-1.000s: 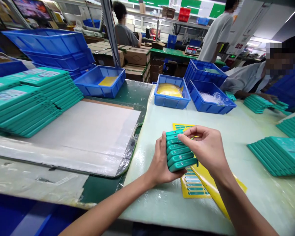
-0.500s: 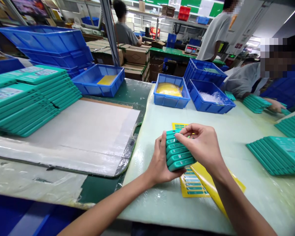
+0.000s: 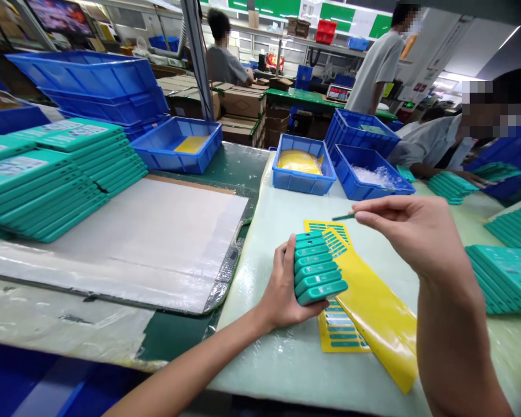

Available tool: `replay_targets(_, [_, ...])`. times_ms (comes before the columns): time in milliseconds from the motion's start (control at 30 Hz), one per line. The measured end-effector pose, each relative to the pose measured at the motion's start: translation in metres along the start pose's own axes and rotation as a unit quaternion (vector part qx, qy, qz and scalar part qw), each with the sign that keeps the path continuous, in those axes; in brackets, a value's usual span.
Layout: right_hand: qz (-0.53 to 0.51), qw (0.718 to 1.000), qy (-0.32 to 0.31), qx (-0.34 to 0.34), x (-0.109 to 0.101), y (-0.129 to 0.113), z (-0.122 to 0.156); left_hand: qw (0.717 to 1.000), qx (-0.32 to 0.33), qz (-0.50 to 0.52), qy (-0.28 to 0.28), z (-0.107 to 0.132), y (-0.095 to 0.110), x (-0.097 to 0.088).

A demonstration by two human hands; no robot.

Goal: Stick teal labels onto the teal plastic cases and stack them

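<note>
My left hand (image 3: 282,289) grips a fanned stack of teal cases (image 3: 316,269) standing on edge on the pale green mat (image 3: 286,359). My right hand (image 3: 410,231) is raised above and to the right of the stack, its fingertips pinched on a small thin teal strip (image 3: 342,217). Under and beside the stack lie yellow sticker sheets (image 3: 364,307) printed with teal strips.
Teal case piles sit far left (image 3: 47,174) and at the right (image 3: 507,278). Blue bins (image 3: 304,165) (image 3: 371,174) (image 3: 176,142) stand behind. A white sheet (image 3: 143,237) covers the left bench. A co-worker's arm (image 3: 434,168) rests at the right; two other people are behind.
My right hand has lifted off the stack and moved up and right, pinching a small teal strip. The yellow sheet is now uncovered. My left hand still holds the stack.
</note>
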State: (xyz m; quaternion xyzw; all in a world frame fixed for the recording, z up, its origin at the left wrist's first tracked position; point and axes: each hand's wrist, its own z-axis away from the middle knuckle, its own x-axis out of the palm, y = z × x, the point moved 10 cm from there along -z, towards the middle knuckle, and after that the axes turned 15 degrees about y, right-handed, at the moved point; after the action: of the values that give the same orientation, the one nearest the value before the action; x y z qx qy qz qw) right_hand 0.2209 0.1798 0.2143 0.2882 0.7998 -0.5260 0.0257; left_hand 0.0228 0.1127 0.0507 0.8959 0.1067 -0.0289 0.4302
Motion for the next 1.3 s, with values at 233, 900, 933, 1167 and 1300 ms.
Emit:
replay_targets(233, [-0.057,0.996,0.063,-0.018,0.001,-0.002,0.012,1.000,-0.008,-0.001,-0.003,0.000,-0.002,0.001])
replay_targets(900, [-0.014,0.990,-0.078,0.113,0.065,0.005,0.041,1.000,-0.025,-0.006,0.000,0.001,-0.005,0.001])
replay_targets(933, [-0.007,0.991,-0.080,0.110,0.065,0.006,0.041,1.000,-0.025,-0.007,0.001,0.001,-0.005,0.001])
replay_targets(1167, [0.032,0.991,-0.096,0.091,0.068,0.006,0.037,0.999,-0.026,-0.020,-0.003,0.001,-0.005,0.001])
replay_targets(1300, [0.047,0.990,-0.105,0.082,0.070,0.006,0.035,1.000,-0.025,-0.015,-0.002,0.001,-0.005,0.001])
